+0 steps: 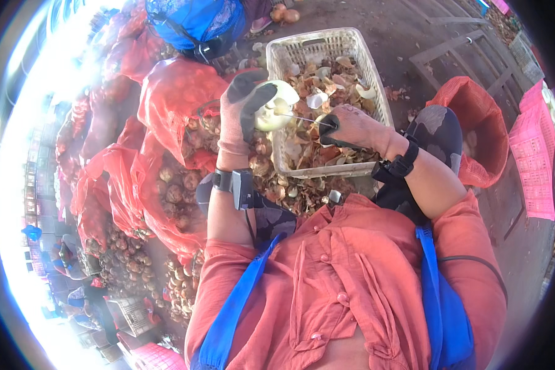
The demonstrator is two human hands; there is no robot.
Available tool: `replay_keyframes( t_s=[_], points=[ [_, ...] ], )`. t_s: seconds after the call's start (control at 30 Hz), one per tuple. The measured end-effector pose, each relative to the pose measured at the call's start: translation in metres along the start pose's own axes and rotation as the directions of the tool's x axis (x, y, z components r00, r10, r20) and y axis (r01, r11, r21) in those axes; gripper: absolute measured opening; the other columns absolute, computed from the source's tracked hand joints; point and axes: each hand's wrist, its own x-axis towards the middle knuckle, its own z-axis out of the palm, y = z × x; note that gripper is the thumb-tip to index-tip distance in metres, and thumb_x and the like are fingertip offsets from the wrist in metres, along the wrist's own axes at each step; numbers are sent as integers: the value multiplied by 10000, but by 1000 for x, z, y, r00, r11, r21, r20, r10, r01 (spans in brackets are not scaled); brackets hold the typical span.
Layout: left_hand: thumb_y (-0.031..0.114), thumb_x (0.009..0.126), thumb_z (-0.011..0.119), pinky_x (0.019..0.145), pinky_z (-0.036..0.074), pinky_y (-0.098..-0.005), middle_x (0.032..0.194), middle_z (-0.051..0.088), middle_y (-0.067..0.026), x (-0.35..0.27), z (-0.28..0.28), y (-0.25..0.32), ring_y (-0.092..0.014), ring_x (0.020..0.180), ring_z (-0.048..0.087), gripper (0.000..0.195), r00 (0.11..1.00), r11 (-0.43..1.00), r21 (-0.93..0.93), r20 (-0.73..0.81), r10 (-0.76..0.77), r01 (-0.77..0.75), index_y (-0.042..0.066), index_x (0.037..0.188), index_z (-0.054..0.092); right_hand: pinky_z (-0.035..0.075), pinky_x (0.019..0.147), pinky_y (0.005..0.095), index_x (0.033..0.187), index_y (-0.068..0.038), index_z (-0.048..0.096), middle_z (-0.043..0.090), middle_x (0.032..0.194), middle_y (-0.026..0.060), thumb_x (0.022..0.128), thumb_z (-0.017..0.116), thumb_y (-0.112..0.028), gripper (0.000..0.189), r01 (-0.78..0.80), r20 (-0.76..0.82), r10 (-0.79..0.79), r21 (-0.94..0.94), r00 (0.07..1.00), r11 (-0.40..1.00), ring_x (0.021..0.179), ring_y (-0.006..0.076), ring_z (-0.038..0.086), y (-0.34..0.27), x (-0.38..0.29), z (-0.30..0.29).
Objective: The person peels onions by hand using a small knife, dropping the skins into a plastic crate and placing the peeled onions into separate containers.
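In my gloved left hand is a large pale, peeled onion, held at the left edge of a crate. My right hand, also gloved, grips a small knife by its handle. The thin blade points left, and its tip meets the onion's near right side, where a cut piece of flesh stands out. Beneath both hands is a dirty white plastic crate, partly filled with brown onion skins and pale scraps. My fingers hide most of the knife handle.
Red mesh sacks of unpeeled onions crowd the left, with loose onions spilling out. An open red woven sack stands beside my right knee, with pink crates farther right. A wooden frame lies beyond. A blue mesh bundle is ahead.
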Motion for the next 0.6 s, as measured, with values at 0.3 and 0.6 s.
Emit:
replay_keyframes(
  t_s=[0.3,0.6],
  points=[
    [110,832,722,804,515,-285,957,672,-50,5,-5,-16,-129,869,630,264,991,998,-30,-123,57,-61,5,1066,661,472,610,370,790,-5,719,648,649,143,756,676,-221,223,-186,-9,190,151,982,971,587,208,604,2,16,2],
    [193,886,649,757,540,-297,970,677,-92,4,-1,-16,-159,843,647,291,991,965,-258,-131,8,-42,-10,1094,637,502,870,416,1001,65,669,685,1018,253,776,608,-248,390,-367,21,371,-108,928,924,979,364,666,25,17,3]
  ],
)
